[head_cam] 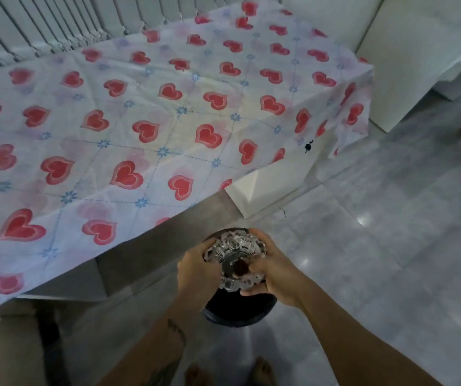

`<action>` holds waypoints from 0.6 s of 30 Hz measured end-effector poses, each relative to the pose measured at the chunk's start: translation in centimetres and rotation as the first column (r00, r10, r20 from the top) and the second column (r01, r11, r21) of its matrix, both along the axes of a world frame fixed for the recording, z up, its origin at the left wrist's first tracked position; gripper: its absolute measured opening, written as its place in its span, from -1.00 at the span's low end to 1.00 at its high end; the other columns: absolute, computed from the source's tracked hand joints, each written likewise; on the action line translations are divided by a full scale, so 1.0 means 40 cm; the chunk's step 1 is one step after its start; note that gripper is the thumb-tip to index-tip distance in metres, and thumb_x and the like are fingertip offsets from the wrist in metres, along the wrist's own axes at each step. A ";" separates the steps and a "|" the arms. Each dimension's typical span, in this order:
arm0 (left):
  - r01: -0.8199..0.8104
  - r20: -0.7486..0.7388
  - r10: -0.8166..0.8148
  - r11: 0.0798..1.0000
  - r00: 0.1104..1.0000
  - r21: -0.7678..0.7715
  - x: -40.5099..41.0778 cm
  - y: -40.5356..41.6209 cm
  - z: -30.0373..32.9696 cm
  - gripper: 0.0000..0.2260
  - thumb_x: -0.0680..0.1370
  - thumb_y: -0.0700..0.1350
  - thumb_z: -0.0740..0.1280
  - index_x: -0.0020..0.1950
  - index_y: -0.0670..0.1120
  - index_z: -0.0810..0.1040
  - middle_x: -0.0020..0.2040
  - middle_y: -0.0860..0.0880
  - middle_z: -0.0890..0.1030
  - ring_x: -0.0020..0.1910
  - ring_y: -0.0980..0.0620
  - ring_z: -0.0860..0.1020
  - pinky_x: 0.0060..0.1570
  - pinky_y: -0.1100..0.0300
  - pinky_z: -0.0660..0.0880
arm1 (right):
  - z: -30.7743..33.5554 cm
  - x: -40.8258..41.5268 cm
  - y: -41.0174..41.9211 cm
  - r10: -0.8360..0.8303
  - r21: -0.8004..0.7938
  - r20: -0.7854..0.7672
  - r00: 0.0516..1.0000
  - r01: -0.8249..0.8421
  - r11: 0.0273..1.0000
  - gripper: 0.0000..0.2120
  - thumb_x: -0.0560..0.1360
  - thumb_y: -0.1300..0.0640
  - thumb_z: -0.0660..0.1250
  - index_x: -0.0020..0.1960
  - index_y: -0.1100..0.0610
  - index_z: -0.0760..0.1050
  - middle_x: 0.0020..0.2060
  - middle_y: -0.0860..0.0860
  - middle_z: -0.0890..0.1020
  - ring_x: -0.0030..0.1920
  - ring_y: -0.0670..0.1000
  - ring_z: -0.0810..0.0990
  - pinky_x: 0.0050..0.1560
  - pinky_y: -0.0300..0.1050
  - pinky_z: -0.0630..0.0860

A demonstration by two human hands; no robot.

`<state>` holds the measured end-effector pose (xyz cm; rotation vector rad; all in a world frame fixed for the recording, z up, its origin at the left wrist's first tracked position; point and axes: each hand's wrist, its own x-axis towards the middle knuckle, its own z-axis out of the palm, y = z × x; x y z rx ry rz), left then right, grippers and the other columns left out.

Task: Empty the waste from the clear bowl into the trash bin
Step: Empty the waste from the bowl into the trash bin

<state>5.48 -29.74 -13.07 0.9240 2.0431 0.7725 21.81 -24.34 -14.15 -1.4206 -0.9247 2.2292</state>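
Observation:
The clear cut-glass bowl [236, 253] is held over the dark round trash bin [237, 312], which stands on the floor just off the table's near corner. My left hand [194, 270] grips the bowl's left rim. My right hand [272, 274] holds its right side, with fingers over the rim near a dark reddish bit of waste [241, 267] in the bowl's middle. The bowl covers most of the bin's opening.
A table under a white cloth with red hearts [140, 121] fills the left and centre. A white box-like leg [273, 188] stands beside the bin. Grey glossy floor tiles [377, 246] spread to the right. My bare feet [229, 371] are below the bin.

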 end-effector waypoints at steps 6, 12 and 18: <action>-0.012 -0.030 0.013 0.999 0.999 0.046 -0.002 0.035 -0.307 -0.64 0.52 -0.15 0.29 0.31 0.05 0.57 0.15 -0.01 0.68 0.10 -0.01 0.62 0.17 0.00 0.55 | -0.308 -0.012 0.046 -0.055 0.075 0.074 0.996 0.050 0.996 -0.34 0.45 0.42 0.33 0.33 -0.22 0.42 0.19 0.09 0.61 0.06 0.26 0.66 -0.24 0.13 0.65; 0.033 -0.126 -0.016 0.991 0.992 0.130 -0.028 0.075 -0.620 -0.69 0.50 -0.14 0.32 0.24 0.05 0.59 0.09 0.02 0.70 0.09 -0.02 0.63 0.21 0.09 0.51 | -0.579 -0.033 0.109 -0.069 0.464 0.325 0.943 -0.095 0.881 -0.38 0.47 0.37 0.21 0.28 -0.30 0.43 0.14 -0.04 0.63 0.07 -0.05 0.65 -0.01 0.09 0.69; 0.170 -0.423 -0.020 0.931 0.906 0.322 -0.108 0.085 -0.884 -0.64 0.44 -0.29 0.31 0.22 -0.09 0.60 0.08 -0.10 0.65 0.04 -0.14 0.59 0.09 0.03 0.52 | -0.753 -0.041 0.134 -0.088 0.701 0.674 0.734 -0.597 0.390 -0.22 0.33 0.26 0.18 0.45 -0.28 0.18 0.17 0.03 0.58 0.10 0.12 0.60 0.09 0.04 0.58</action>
